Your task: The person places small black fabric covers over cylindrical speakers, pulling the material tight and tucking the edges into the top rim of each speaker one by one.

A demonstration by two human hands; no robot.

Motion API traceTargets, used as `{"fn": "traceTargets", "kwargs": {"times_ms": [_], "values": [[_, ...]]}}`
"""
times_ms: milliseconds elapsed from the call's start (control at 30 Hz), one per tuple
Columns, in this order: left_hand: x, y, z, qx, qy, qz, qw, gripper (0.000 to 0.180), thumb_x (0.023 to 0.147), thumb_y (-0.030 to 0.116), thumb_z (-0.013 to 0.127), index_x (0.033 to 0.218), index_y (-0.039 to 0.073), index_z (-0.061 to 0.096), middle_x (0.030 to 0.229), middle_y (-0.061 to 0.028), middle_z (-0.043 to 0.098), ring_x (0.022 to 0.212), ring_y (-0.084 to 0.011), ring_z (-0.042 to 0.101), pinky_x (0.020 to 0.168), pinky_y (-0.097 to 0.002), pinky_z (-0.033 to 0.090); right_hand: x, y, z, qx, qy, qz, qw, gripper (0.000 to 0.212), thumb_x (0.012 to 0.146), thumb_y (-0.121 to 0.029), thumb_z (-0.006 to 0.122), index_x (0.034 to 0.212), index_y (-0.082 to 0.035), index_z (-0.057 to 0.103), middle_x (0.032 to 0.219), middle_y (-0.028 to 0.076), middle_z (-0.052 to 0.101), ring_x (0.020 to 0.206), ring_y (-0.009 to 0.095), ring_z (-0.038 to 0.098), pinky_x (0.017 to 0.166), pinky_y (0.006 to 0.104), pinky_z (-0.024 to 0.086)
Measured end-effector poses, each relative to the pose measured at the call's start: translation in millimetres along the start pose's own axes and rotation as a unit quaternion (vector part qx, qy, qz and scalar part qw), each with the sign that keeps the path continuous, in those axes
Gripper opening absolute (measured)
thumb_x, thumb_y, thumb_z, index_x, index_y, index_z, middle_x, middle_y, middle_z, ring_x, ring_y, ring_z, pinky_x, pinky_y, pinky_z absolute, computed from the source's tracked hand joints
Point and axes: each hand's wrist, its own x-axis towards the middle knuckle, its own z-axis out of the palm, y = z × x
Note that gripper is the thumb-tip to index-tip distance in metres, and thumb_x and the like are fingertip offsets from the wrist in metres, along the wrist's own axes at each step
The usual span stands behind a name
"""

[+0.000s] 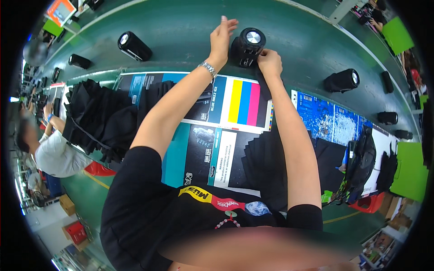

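Note:
A black cylindrical speaker point(246, 53) stands on the green conveyor surface, its silver round end facing up. My left hand point(220, 41) is at its left side, fingers stretched out and holding nothing. Against the speaker's right side, my right hand point(270, 62) has its fingers curled in. Black material point(263, 83) hangs just below that hand, but whether the fingers grip it or a part of the speaker is hidden. Below my arms lie a stack of black cloth pieces point(264, 158) and printed sheets point(199, 144); a larger heap of black cloth bags point(101, 113) sits to the left.
More black speakers lie along the green conveyor point(185, 45): one speaker point(134, 46) to the left, another speaker point(342, 80) to the right, and several farther off. A black bag point(363, 158) rests at the right. Another person point(56, 149) sits at the left.

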Motion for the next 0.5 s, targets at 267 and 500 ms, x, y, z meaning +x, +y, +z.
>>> {"fn": "traceTargets", "kwargs": {"times_ms": [267, 500], "values": [[-31.7, 64.3, 7.4, -0.382, -0.063, -0.145, 0.91, 0.073, 0.096, 0.054, 0.019, 0.092, -0.005, 0.061, 0.084, -0.0193, 0.065, 0.084, -0.0286, 0.064, 0.083, -0.0382, 0.051, -31.7, 4.0, -24.4, 0.226, 0.027, 0.008, 0.974, 0.06, 0.085, -0.058, 0.054, 0.084, 0.001, 0.068, 0.085, 0.018, 0.068, 0.079, 0.031, 0.065, 0.074, 0.0395, 0.049], [-64.5, 70.4, -6.7, -0.533, -0.035, -0.18, 0.826, 0.058, 0.099, 0.041, 0.02, 0.121, -0.001, 0.053, 0.119, -0.0164, 0.059, 0.112, -0.0283, 0.054, 0.102, -0.0426, 0.038, -75.0, -34.6, -47.4, 0.614, -0.124, 0.063, 0.777, 0.051, 0.08, -0.049, 0.069, 0.091, -0.001, 0.055, 0.078, 0.007, 0.057, 0.055, 0.011, 0.05, 0.048, 0.0253, 0.04]]}}
